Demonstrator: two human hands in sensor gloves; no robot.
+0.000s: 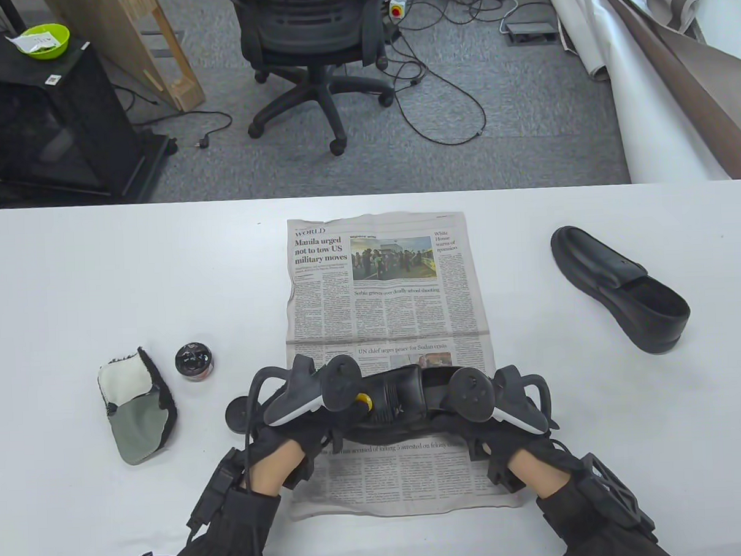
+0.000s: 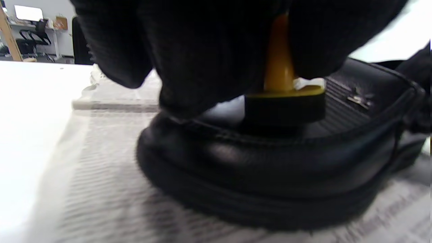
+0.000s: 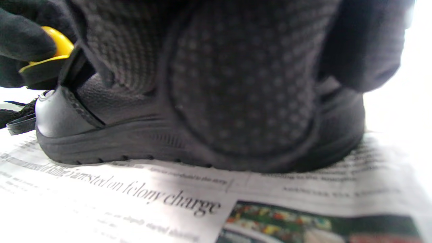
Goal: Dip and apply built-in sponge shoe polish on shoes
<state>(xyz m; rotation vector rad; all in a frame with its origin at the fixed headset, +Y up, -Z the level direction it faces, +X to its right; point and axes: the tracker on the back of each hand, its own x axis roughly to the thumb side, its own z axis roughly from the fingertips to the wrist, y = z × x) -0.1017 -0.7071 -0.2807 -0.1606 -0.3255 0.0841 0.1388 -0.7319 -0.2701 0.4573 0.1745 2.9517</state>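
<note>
Black leather shoe (image 1: 406,399) sits near me on the newspaper (image 1: 383,277); my right hand (image 1: 499,420) grips its heel, my left hand (image 1: 302,410) pinches the yellow-handled sponge (image 2: 285,108) against the stiff, slick upper.

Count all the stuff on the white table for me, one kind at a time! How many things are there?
Black shoes: 2, one on the newspaper, one off to the right
Newspaper: 1
Polish tin: 1
Tin lid: 1
Cloth mitt: 1
Yellow-handled sponge applicator: 1
Total: 7
</note>
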